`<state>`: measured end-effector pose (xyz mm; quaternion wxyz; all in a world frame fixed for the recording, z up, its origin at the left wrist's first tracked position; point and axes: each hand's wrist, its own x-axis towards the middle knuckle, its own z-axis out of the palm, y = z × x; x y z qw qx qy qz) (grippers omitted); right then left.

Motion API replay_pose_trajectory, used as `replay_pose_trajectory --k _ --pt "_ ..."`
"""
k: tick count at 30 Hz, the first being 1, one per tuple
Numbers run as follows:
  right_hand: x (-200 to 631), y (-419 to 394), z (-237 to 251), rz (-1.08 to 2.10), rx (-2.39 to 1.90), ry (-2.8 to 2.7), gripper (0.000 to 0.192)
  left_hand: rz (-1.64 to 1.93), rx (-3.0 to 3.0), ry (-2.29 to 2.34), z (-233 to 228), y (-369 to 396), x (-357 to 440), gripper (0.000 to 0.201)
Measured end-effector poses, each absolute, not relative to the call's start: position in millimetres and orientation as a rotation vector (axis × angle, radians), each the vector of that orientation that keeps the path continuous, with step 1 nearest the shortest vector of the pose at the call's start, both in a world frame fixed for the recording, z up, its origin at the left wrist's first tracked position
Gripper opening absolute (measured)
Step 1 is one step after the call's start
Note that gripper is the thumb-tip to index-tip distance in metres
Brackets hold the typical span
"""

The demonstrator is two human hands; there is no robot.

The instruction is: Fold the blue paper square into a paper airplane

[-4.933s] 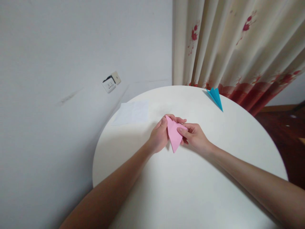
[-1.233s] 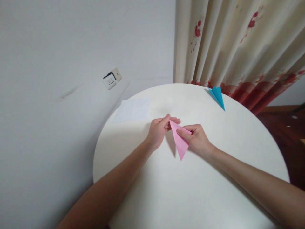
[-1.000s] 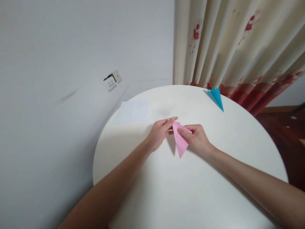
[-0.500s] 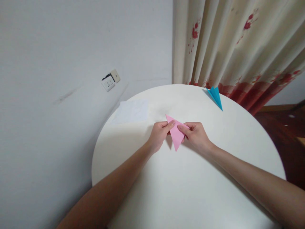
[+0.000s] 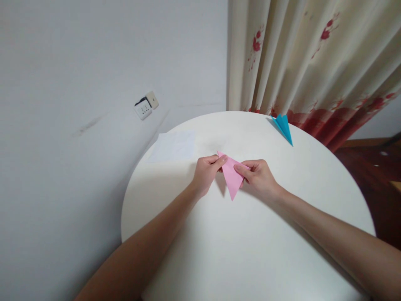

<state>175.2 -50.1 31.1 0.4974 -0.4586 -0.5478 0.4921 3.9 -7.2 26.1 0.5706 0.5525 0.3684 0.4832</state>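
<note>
A pink paper folded into a narrow triangle (image 5: pixel 231 177) is held just above the round white table (image 5: pixel 250 251), its point toward me. My left hand (image 5: pixel 205 173) pinches its upper left corner between thumb and fingers. My right hand (image 5: pixel 258 177) grips its right edge, thumb on top. Both hands meet over the middle of the table.
A blue paper plane (image 5: pixel 284 127) lies at the table's far right edge, by the flowered curtain (image 5: pixel 313 62). A white sheet of paper (image 5: pixel 173 146) lies flat at the far left. A wall socket (image 5: pixel 145 106) is on the grey wall. Dark floor shows at right.
The pink paper was held mostly by my right hand a second ago; my left hand has since taken hold of its upper corner, and the paper has shifted slightly left.
</note>
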Motion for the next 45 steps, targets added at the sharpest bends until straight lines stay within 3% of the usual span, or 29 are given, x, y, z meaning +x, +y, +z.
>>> replay_pose_trajectory --k 7,13,17,22,27,38,45 --pt "173.5 -51.4 29.1 1.233 -1.107 -1.328 0.048 1.305 1.355 0.918 29.3 -1.0 0.5 0.035" --pt "175.1 -51.7 26.0 1.233 -1.141 -1.3 0.048 1.483 1.03 0.997 30.7 10.9 -7.6 0.039" --pt "176.1 -49.3 25.1 1.185 -1.138 -1.269 0.046 1.27 1.024 0.85 32.0 2.8 -2.5 0.054" --pt "176.2 -48.6 28.8 1.14 -1.123 -1.253 0.043 0.884 1.329 0.787 30.5 -11.0 5.9 0.045" --pt "177.2 -50.2 30.6 1.104 -1.124 -1.246 0.041 0.861 1.445 0.839 32.2 -8.8 1.6 0.037" --pt "175.4 -51.3 32.4 1.139 -1.106 -1.267 0.043 0.856 1.534 0.823 40.4 -6.1 -5.0 0.038" --pt "173.8 -55.4 33.3 1.224 -1.133 -1.287 0.046 1.073 1.538 0.911 44.8 -3.1 -8.6 0.035"
